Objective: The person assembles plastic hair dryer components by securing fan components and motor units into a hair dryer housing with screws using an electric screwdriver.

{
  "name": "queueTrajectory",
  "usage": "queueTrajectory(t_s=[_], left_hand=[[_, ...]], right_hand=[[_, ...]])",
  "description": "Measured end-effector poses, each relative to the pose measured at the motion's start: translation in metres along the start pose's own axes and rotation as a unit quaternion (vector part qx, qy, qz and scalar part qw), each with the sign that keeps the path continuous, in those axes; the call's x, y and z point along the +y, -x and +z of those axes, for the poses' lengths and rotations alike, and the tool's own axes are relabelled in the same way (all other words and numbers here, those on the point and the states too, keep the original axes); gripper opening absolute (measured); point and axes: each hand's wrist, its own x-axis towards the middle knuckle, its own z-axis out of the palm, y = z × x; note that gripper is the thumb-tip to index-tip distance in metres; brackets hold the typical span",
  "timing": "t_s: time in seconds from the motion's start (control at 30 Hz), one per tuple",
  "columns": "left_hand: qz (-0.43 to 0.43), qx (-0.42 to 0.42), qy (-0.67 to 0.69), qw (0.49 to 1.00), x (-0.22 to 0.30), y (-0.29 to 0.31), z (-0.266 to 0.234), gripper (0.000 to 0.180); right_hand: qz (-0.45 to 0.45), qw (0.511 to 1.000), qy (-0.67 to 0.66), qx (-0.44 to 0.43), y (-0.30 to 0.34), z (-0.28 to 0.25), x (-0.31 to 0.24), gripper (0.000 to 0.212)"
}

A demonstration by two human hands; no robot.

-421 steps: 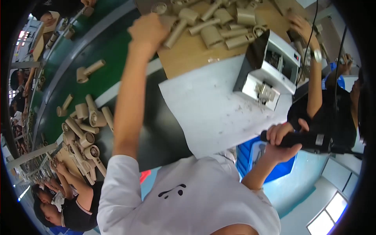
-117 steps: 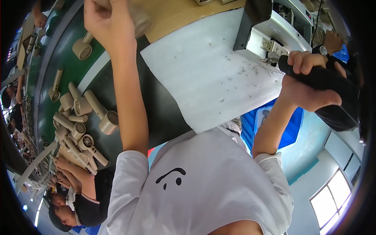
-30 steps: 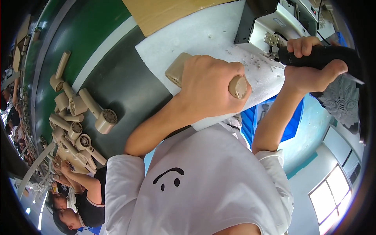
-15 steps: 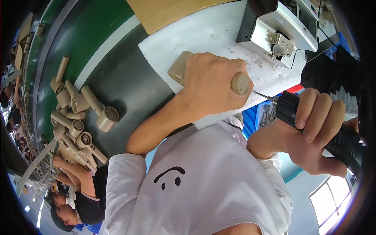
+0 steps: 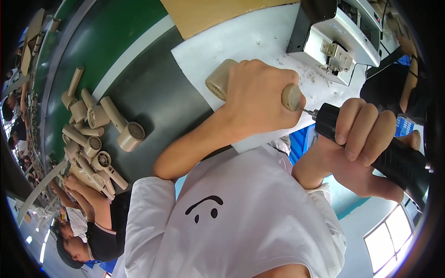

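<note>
My left hand (image 5: 262,95) is wrapped round the handle of a beige handheld fan (image 5: 219,81). Its round, slotted head shows on one side of the fist, and the round handle end pokes out on the other. In my right hand (image 5: 364,134) is a black electric screwdriver (image 5: 391,162), gripped along its body. The thin bit points at the handle end and appears to touch its face. My fingers hide most of the handle.
Several beige fans (image 5: 131,134) lie on the grey and green table (image 5: 157,78) at left, where another person's hands (image 5: 72,183) reach in. White foam sheeting (image 5: 241,39) is beneath my left hand. A silver machine (image 5: 329,41) stands beyond, with a blue crate (image 5: 299,143) nearby.
The screwdriver has moved left, bringing its bit from just short of the fan's handle end up to it. My left hand keeps its grip on the fan.
</note>
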Motion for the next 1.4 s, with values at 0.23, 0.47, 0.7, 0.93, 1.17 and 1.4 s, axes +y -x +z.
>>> queueTrajectory(t_s=[0.23, 0.47, 0.7, 0.93, 1.17, 1.4], left_hand=[[-0.079, 0.122, -0.285, 0.947, -0.02, -0.045, -0.067, 0.021], [-0.333, 0.203, -0.524, 0.757, -0.151, -0.116, -0.226, 0.031], [0.052, 0.068, -0.358, 0.93, -0.112, -0.12, -0.088, 0.04], [-0.095, 0.214, 0.09, 0.968, -0.122, -0.126, -0.1, 0.024], [0.155, 0.372, 0.221, 0.888, -0.03, -0.102, -0.091, 0.022], [0.019, 0.111, -0.061, 0.992, 0.003, -0.006, -0.047, 0.033]], right_hand=[[-0.056, 0.998, 0.004, 0.042, -0.013, -0.022, -0.012, 0.067], [-0.035, 0.992, 0.009, 0.118, 0.001, -0.046, -0.019, 0.061], [-0.036, 0.99, 0.022, 0.134, 0.006, -0.044, -0.006, 0.061], [-0.011, 0.983, 0.061, 0.17, 0.004, -0.028, -0.002, 0.06], [-0.019, 0.99, 0.06, 0.129, 0.011, -0.056, -0.02, 0.06], [-0.051, 0.986, 0.064, 0.147, -0.007, -0.036, -0.007, 0.065]])
